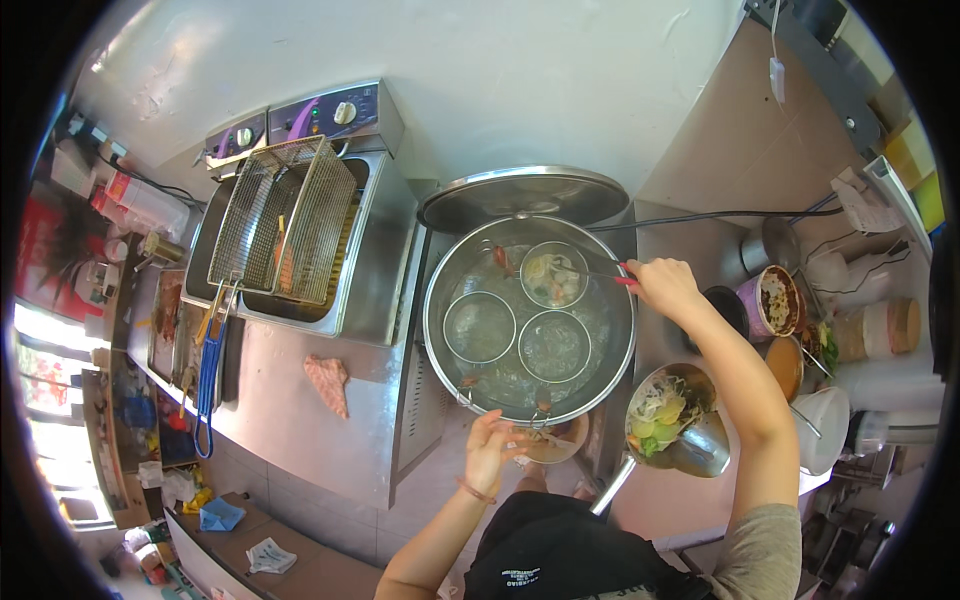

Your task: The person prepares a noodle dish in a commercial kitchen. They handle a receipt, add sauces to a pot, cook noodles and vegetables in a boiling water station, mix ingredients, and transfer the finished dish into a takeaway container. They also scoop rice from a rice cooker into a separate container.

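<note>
In front of me stands a big round steel pot [433,360] of bubbling water. My right hand [664,286] grips red-handled metal tongs [600,275], whose tips reach into the back strainer basket [583,298] among pale noodles and other food [551,277]. Two more round strainer baskets hang in the water, a left one [480,328] and a front right one [555,346], with no food visible inside. My left hand [489,451], fingers apart and holding nothing, hovers by the pot's front rim, close to a basket's hook [538,416].
A lid [525,196] tilts up behind the pot. Left of it is a deep fryer [375,255] with a wire basket [277,217] and a pink cloth [328,384]. On the right, a steel saucepan [705,450] contains vegetables, near several tubs and a black cable [712,217].
</note>
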Tool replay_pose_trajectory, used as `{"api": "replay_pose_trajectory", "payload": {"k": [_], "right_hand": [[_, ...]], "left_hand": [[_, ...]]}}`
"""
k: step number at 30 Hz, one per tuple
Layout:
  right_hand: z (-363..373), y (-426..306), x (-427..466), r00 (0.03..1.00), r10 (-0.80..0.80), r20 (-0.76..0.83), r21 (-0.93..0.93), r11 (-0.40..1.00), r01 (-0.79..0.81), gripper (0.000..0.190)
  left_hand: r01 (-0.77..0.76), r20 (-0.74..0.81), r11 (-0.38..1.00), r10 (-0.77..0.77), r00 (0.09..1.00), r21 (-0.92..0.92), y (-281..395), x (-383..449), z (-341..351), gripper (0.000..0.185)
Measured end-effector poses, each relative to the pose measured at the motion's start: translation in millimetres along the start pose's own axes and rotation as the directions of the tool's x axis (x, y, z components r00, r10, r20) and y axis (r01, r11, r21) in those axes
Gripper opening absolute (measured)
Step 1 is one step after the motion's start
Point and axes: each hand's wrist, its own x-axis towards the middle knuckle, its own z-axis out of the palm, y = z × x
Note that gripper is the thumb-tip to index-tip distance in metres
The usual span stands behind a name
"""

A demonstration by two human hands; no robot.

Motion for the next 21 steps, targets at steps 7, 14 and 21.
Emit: {"api": "replay_pose_trajectory", "payload": {"k": [7, 14, 21], "right_hand": [[84, -12, 35, 0.991, -0.103, 0.079, 0.016, 0.995, 0.102, 0.038], [-4, 1, 15, 0.981, -0.166, 0.105, -0.177, 0.967, 0.183, 0.016], [77, 0, 29, 0.988, 0.03, 0.15, 0.205, 0.977, -0.061, 0.04]], "left_hand": [[-0.418, 0.051, 0.894, 0.415, 0.908, 0.16, 29, 48, 61, 0.04], [-0.256, -0.364, 0.932, 0.152, 0.919, -0.258, 79, 136, 98, 0.046], [0.226, -0.214, 0.877, -0.34, 0.916, -0.424, 147, 221, 132, 0.044]]}}
